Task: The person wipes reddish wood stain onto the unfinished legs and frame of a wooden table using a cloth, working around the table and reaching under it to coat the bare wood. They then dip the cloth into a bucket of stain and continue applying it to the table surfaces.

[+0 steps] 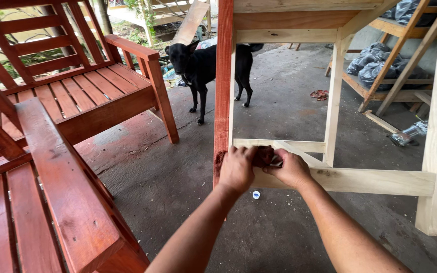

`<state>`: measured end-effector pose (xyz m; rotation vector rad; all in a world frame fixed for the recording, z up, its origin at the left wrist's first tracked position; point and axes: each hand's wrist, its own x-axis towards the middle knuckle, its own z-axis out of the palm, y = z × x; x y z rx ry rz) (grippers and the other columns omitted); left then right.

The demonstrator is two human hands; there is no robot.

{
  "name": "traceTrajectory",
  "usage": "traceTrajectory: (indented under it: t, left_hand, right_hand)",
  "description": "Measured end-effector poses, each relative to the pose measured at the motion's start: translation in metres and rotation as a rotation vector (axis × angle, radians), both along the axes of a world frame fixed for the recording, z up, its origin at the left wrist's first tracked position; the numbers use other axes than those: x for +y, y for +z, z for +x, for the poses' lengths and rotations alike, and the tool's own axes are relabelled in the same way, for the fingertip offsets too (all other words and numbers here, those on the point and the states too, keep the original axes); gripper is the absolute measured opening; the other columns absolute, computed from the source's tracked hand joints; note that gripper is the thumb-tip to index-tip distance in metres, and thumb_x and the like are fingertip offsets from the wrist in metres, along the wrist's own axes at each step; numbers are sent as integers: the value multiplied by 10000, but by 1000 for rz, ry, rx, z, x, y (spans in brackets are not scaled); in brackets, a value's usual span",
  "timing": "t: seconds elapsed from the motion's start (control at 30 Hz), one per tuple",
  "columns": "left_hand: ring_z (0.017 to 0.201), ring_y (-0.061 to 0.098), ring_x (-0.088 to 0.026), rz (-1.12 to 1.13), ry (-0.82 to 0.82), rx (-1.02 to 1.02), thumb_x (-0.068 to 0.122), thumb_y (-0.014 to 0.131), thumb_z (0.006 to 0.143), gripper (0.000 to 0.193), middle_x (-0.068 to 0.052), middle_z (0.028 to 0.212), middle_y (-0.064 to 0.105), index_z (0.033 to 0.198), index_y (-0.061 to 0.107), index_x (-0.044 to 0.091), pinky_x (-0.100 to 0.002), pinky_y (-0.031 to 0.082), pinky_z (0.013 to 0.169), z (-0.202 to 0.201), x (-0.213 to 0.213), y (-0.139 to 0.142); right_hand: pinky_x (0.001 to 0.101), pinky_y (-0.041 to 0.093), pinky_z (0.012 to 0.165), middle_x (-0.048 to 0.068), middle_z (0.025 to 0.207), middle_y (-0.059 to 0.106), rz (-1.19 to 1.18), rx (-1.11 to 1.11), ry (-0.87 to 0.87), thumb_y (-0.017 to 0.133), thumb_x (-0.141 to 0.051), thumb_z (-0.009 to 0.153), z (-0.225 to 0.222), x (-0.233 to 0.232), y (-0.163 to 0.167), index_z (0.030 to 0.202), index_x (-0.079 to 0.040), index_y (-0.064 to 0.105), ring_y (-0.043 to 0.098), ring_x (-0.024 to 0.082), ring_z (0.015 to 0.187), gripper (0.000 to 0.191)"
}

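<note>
Setting: concrete floor point(279, 222) of an open workshop yard.
Rag: dark, stain-soaked cloth point(264, 155) at the foot of the red-stained leg point(223, 91) of the bare wooden frame point(360, 179), against its lower rail.
Left hand point(237, 168): fingers curled, pressed on the rag beside the leg.
Right hand point(292, 169): closed, pinching the rag's other end.
Left of the leg: red-brown slatted benches point(72, 126).
Behind the leg: black dog point(203, 65), standing.

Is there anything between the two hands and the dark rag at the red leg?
Nothing visible. The left hand and right hand both already touch the rag, beside the red leg and the bare rail.
</note>
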<state>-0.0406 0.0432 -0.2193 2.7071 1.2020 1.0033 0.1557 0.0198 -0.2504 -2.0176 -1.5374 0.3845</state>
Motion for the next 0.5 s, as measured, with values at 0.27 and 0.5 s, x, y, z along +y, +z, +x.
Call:
traceTrajectory:
  t: [0.27,0.5]
  left_hand:
    - [1139,584,-388,-164,-193,-298,39,631,775,641,-146,1237,660,1407,536,96,-470,454,1012,19,-13,-13]
    - [1323,453,-418,104,-163,-300,279,773,717,644,-181,1336,556,1286,557,67,-604,233,1142,-2,-23,3]
  right_hand:
    - [426,468,1017,35,1412,588,501,-339,174,918,-326,575,-5,-13,-19,1330,-207,607,566,310,1220,826]
    - [408,539,911,-12,1100,713,391,-259,20,826,-293,735,-9,-18,-24,1124,-237,682,651,281,1060,419]
